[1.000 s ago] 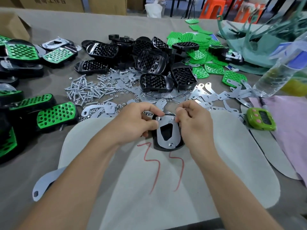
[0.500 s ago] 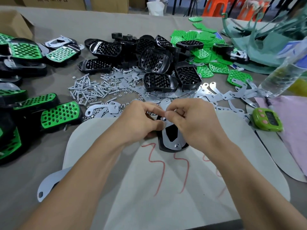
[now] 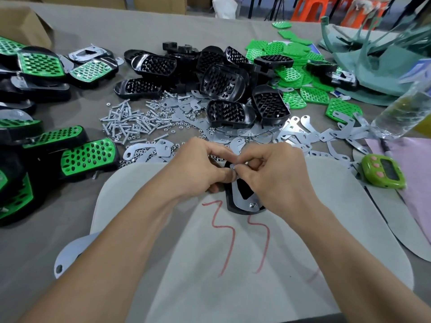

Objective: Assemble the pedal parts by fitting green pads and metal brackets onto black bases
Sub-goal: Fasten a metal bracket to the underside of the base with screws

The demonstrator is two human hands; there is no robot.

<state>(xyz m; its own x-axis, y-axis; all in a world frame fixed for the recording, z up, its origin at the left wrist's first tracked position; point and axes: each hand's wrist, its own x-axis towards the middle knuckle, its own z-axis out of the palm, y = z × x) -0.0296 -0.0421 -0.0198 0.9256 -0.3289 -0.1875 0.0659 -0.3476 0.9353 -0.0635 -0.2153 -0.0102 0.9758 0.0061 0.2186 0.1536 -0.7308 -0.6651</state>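
A black pedal base (image 3: pixel 233 207) lies underside up on the grey mat, with a metal bracket (image 3: pixel 238 197) laid on it and a screw end showing at its near corner. My left hand (image 3: pixel 198 169) grips the base's left edge. My right hand (image 3: pixel 272 173) covers its right side, and its fingertips pinch a small metal fastener at the bracket's far left corner. Both hands hide most of the part.
Loose screws and nuts (image 3: pixel 130 122) lie beyond the hands, beside flat brackets (image 3: pixel 310 136), a heap of black bases (image 3: pixel 221 85) and green pads (image 3: pixel 291 57). Finished green-padded pedals (image 3: pixel 88 157) sit at left. A green timer (image 3: pixel 382 173) and a plastic bottle (image 3: pixel 401 108) stand at right.
My right hand has moved left from the bracket's right edge to its far left corner, where its fingertips now meet my left hand. The view has shifted slightly.
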